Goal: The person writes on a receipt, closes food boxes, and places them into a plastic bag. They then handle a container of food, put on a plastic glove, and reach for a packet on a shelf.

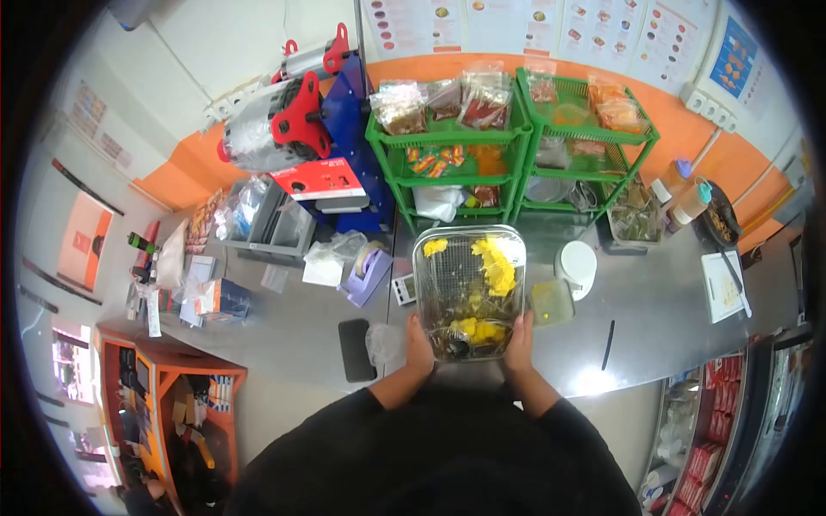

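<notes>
A shiny rectangular tray (451, 277) with a mesh-like pattern is held up in front of my body, over the near edge of the metal table. Soft-looking yellow food (497, 268) lies in clumps along its right side, near end and upper left corner. Around the tray's lower left side, my left hand (419, 346) is closed; my right hand (519, 345) grips the opposite side. Just right of the tray stands a small clear tub (552, 303) with yellowish residue. A small digital device (403, 290) sits to its left.
Green shelving racks (447, 176) with packets stand behind. A phone (355, 350), plastic bag (385, 343) and tape dispenser (367, 273) lie left. Rightward are a white lidded tub (576, 267), black stick (608, 345) and cutting board with a knife (724, 286). A red-and-blue machine (318, 176) stands back left.
</notes>
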